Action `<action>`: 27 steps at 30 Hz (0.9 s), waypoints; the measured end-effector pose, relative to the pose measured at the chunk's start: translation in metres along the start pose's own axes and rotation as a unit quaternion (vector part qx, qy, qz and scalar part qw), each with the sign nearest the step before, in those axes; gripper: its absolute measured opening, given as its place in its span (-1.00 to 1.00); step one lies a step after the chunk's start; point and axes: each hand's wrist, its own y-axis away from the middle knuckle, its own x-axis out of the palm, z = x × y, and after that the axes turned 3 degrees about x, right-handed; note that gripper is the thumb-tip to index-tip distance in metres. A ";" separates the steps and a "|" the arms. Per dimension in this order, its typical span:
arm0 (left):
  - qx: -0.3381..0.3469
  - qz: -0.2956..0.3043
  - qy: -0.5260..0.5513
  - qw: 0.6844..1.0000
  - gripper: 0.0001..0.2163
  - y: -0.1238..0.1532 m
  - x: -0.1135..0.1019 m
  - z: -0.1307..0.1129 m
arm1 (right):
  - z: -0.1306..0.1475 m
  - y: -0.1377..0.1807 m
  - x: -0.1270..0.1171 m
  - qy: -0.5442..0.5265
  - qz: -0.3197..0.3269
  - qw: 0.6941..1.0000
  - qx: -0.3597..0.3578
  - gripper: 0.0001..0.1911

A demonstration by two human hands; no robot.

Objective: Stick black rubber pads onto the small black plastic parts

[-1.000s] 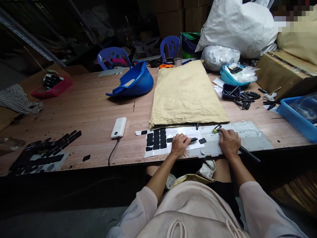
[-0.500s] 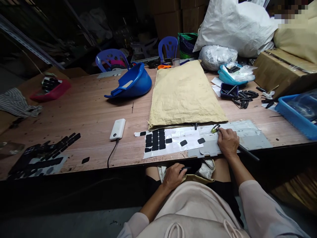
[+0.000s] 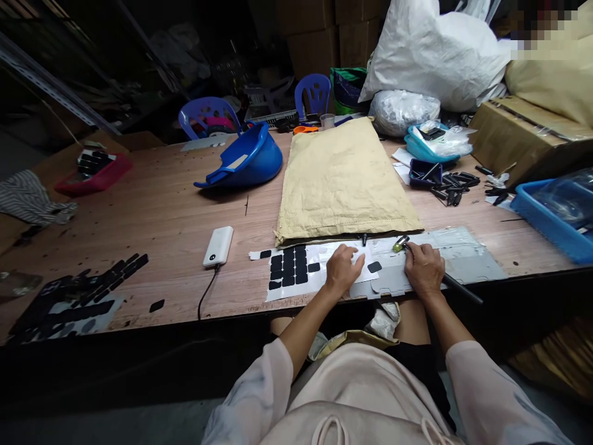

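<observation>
head: worn on head | faces forward and down | table close below, purple chairs farther

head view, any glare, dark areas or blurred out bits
Head view: pale glare on the gray board by the right hand; head view: deep shadow beneath the wooden tabletop and behind the blue plastic chairs; head view: pixelated patch, top right.

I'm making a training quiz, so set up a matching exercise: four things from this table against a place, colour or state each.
1. Dark-handled tool
2. White sheet
3. Power bank
4. Flat sack

A. Tan
B. Joined to a black cable
C. Held in the right hand
D. Bearing rows of black pieces

Pairs: 1-C; 2-D; 3-B; 4-A
</observation>
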 end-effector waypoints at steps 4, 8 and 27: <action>-0.049 0.010 -0.077 0.996 -0.80 -0.059 0.022 -0.018 | 0.000 0.000 0.000 -0.004 0.002 1.000 -0.001 -0.72; -0.065 0.030 -0.124 0.990 -0.85 -0.069 0.034 -0.025 | 0.001 0.001 0.001 0.004 0.001 1.000 0.004 -0.71; 0.058 0.049 0.036 0.996 -0.86 0.018 0.002 0.050 | -0.004 -0.002 0.000 0.000 0.012 1.000 0.006 -0.70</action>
